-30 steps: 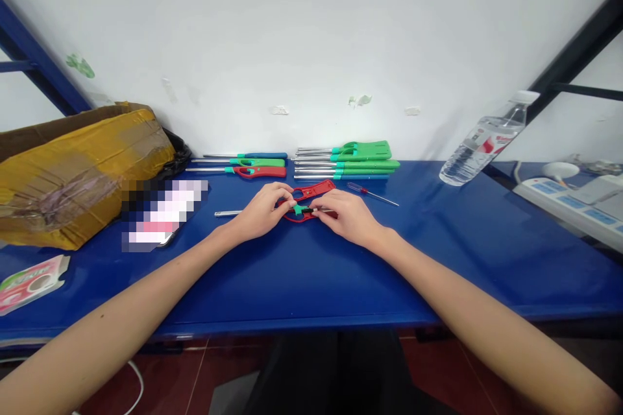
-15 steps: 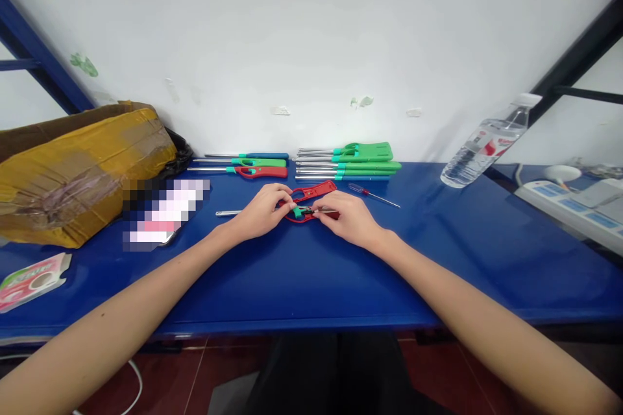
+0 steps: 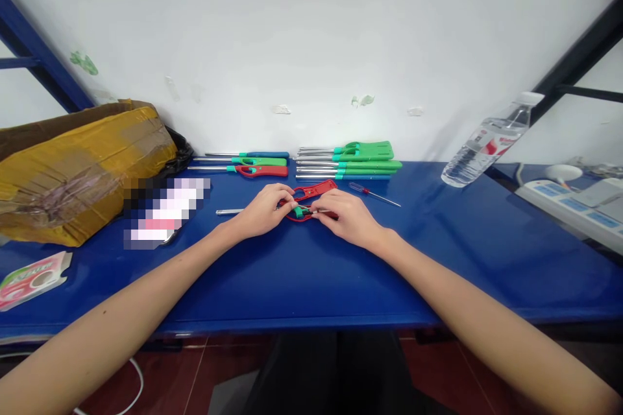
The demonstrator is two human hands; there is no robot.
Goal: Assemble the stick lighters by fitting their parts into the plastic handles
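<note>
On the blue table a long-necked lighter lies with its red handle opened; its metal tube [image 3: 228, 212] points left and its green inner part [image 3: 298, 213] shows between my hands. My left hand [image 3: 265, 209] is closed on the lighter where tube and handle meet. With thumb and fingers pinched together, my right hand [image 3: 351, 216] grips the handle end, covering much of it; any small part in the fingertips is hard to make out. Just behind them rests the loose red handle half [image 3: 318, 189]. A thin screwdriver [image 3: 372, 194] lies behind my right hand.
Along the wall lie several lighters, a red one [image 3: 267, 170] at left and green ones [image 3: 372, 166] at right. A taped carton [image 3: 82, 175], a blurred-out phone [image 3: 168, 214] and a torn card package [image 3: 36, 279] are leftward. Rightward are a water bottle [image 3: 487, 142] and a power strip [image 3: 569, 204].
Almost nothing differs. Both hands stay on the lighter, with only a slight shift of the right fingers, and the whole view has moved very slightly.
</note>
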